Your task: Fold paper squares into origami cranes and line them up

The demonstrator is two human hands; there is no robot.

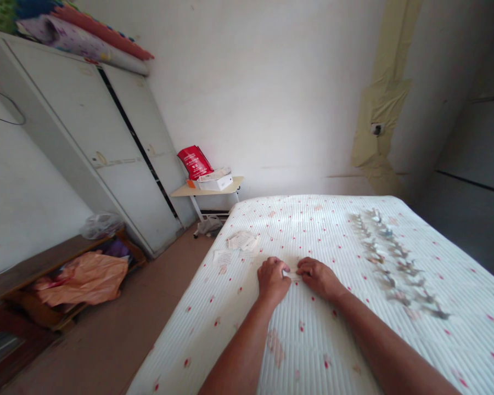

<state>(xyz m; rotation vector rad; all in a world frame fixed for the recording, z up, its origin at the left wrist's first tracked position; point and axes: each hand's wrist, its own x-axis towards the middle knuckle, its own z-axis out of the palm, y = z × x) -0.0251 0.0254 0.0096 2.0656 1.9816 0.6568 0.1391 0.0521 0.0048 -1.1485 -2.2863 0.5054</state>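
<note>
Bed: I work over a mattress cover (304, 365) filling the lower middle of my view; taking the paper between the hands as the clock's centre, everything else reads from there.
Room: at 12 o'clock a pale wall (271, 99); at 1, a socket (377, 129) framed by yellowish tape (363, 148); at 10, a tall grey cabinet (74, 99) with rolled mats (94, 49) on top.
Side table: between 10 and 11, its light top (181, 192) carries a red bag (195, 162) and a white box (218, 182).
Left hand: my left hand (273, 281) comes in from between 7 and 8, fingers curled, thumb toward 3.
Right hand: my right hand (319, 278) reaches in from 4, knuckles up, fingertips toward 9.
Grip: both are drawn nearly closed, pinching a small piece of paper (293, 274) from opposite sides; blur hides the exact finger contact.
Paper: pale, thin, low against the bed, at clock centre.
Loose sheets: printed sheets (242, 240) lie overlapped at 10.
Small pieces: greyish, pointed pieces (408, 267) stand in two rough rows from 2 to just past 3, blurred.
Cover: white, ribbed, dotted red.
</note>
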